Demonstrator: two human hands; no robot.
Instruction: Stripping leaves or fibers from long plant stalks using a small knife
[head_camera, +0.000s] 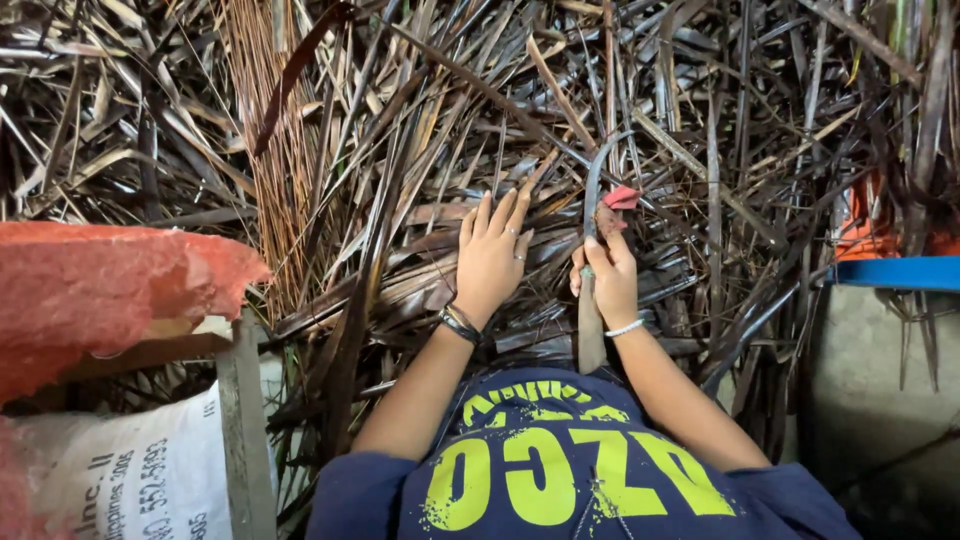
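Note:
My left hand (492, 255) lies flat, fingers apart, on a heap of dry brown palm leaves (420, 200); it wears rings and a dark wristband. My right hand (608, 275), with a pale bracelet, grips a curved knife (592, 190) by its wooden handle, which runs down toward my lap. The thin dark blade arcs upward over the leaves. A small red scrap (621, 198) sits by the blade just above my fingers. My dark blue shirt with yellow-green print (560, 470) fills the bottom middle.
A red mesh sack (100, 290) lies at the left over a wooden frame (245, 420), with a white printed sack (120, 480) below it. At the right are a blue edge (895, 272), orange material (860, 235) and a grey concrete floor (880, 400).

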